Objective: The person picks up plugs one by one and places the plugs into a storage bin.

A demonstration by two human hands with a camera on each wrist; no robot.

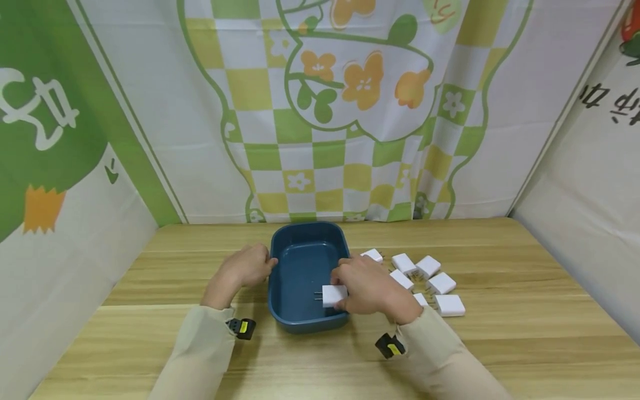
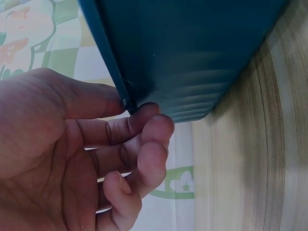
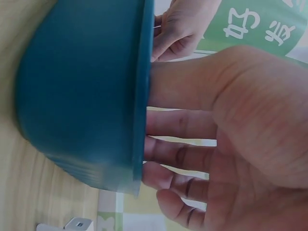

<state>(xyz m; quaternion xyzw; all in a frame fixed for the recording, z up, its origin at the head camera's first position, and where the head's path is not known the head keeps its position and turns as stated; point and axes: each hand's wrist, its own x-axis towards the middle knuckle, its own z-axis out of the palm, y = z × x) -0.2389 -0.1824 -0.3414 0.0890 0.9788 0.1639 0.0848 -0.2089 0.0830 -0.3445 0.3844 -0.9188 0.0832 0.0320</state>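
Note:
A dark blue plastic basin (image 1: 302, 265) stands on the table in the head view. At its left rim, my left hand (image 1: 248, 265) pinches the edge; the left wrist view shows thumb and forefinger (image 2: 144, 115) meeting on that rim. My right hand (image 1: 364, 286) reaches over the right rim and holds a white charger plug (image 1: 334, 295) inside the basin's outline, prongs pointing left. In the right wrist view the basin wall (image 3: 86, 91) hides that plug and the fingertips. I cannot tell whether the plug touches the basin floor.
Several white charger plugs lie to the right of the basin, among them one at the front right (image 1: 450, 305) and one further back (image 1: 428, 266). They sit on a wooden table (image 1: 500, 344), with a patterned curtain (image 1: 295, 155) behind it.

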